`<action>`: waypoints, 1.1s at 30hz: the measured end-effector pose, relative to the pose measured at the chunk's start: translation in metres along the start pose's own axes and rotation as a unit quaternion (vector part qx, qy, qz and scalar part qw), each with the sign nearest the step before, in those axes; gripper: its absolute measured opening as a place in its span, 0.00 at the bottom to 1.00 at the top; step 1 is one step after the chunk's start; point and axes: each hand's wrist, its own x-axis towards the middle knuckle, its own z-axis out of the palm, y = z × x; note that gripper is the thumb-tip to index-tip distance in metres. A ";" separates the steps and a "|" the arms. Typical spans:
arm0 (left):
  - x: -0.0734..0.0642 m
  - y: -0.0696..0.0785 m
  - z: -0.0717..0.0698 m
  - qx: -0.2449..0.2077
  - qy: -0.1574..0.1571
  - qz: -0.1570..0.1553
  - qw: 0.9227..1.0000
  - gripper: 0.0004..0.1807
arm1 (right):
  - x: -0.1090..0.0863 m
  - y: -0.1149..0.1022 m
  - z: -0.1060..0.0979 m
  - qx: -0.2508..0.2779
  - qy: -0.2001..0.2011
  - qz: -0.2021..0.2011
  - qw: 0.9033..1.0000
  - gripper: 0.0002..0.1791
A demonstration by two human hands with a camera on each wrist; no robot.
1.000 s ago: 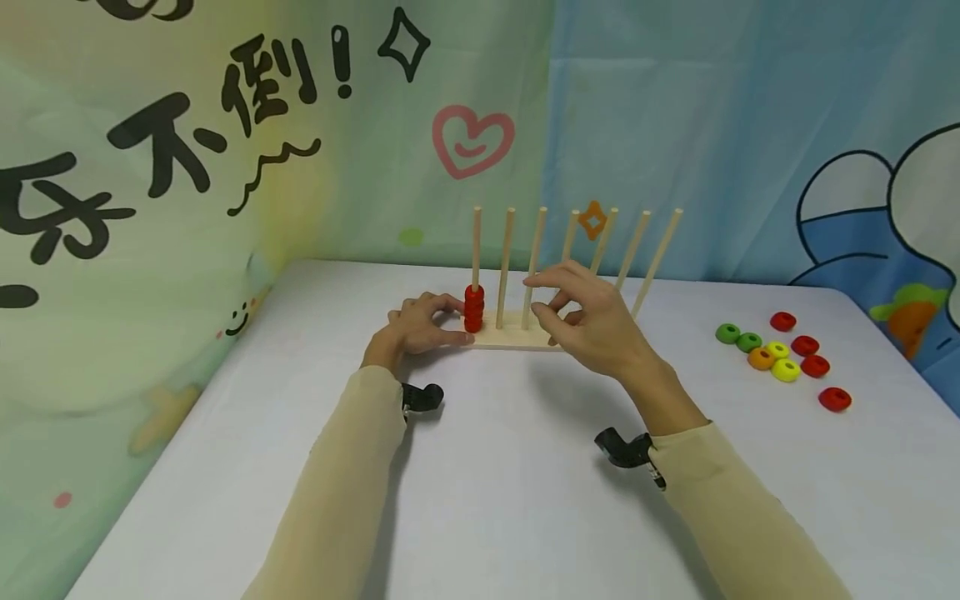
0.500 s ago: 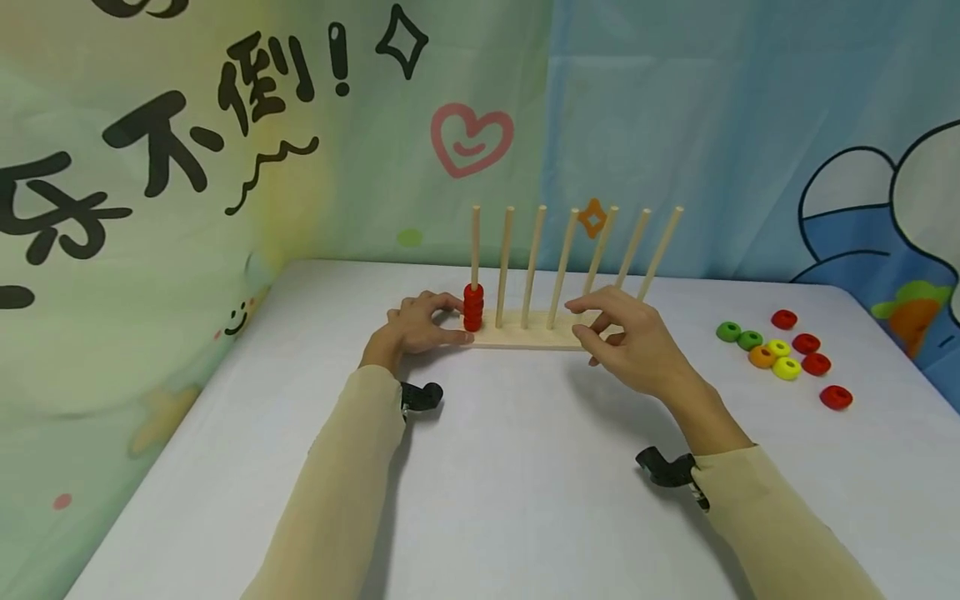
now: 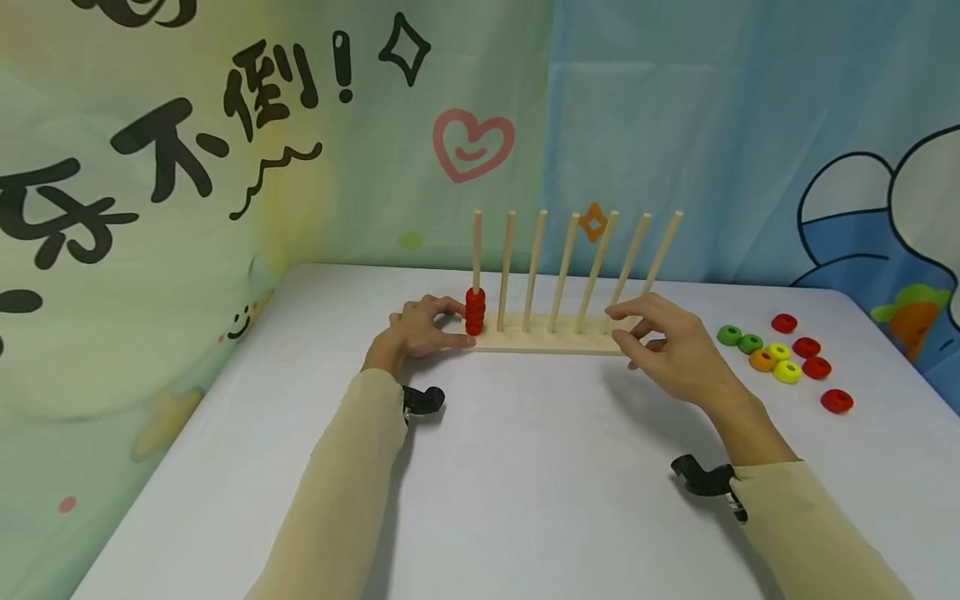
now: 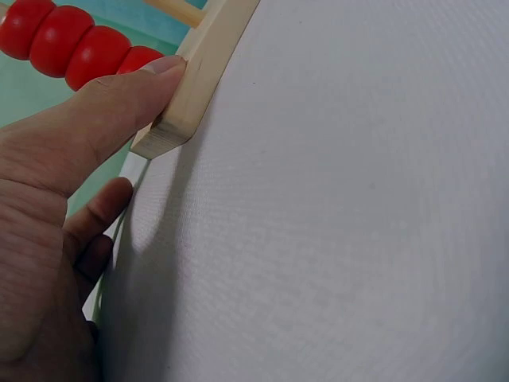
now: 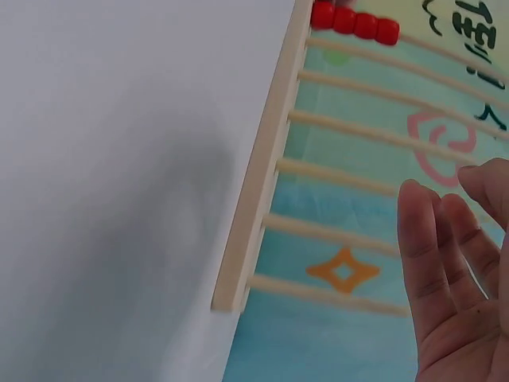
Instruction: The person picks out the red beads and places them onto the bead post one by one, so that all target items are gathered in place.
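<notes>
A wooden peg stand (image 3: 551, 342) lies across the table, with several upright pegs on its flat base. Red beads (image 3: 475, 312) are stacked on its leftmost peg. My left hand (image 3: 425, 325) holds the left end of the base; in the left wrist view the thumb (image 4: 151, 87) presses the base's edge (image 4: 195, 95) beside the beads. My right hand (image 3: 667, 342) hovers by the right end of the stand, thumb and index finger apart. Nothing is between its fingers (image 5: 421, 239), which in the right wrist view show in front of the bare pegs (image 5: 350, 175).
Loose beads lie on the table to the right: two green beads (image 3: 739, 339), two yellow beads (image 3: 787, 371), an orange bead (image 3: 762, 360) and several red beads (image 3: 836, 401). A printed cloth backdrop (image 3: 675, 108) hangs behind the white table (image 3: 540, 483).
My right hand has moved right along the stand, from the middle pegs to its right end, uncovering pegs on the way. My left hand and the beads stay put.
</notes>
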 end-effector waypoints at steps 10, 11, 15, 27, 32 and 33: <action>0.000 0.002 0.000 -0.001 -0.002 0.001 1.000 0.29 | -0.017 0.010 -0.023 -0.066 -0.001 0.047 0.997 0.17; 0.000 0.002 0.000 -0.002 -0.003 0.001 1.000 0.29 | -0.019 0.011 -0.025 -0.070 -0.001 0.047 0.996 0.17; 0.000 0.001 0.001 -0.001 -0.002 0.001 1.000 0.29 | -0.024 0.017 -0.032 -0.085 0.003 0.038 0.996 0.19; 0.000 0.001 -0.003 0.005 -0.001 -0.003 1.000 0.30 | -0.035 0.029 -0.056 -0.112 0.035 0.084 0.990 0.18; 0.000 0.002 -0.002 0.001 -0.002 -0.004 1.000 0.30 | -0.041 0.032 -0.061 -0.109 0.031 0.092 0.989 0.18; 0.000 0.003 -0.001 0.001 -0.001 -0.002 1.000 0.29 | -0.042 0.033 -0.063 -0.111 0.032 0.094 0.989 0.18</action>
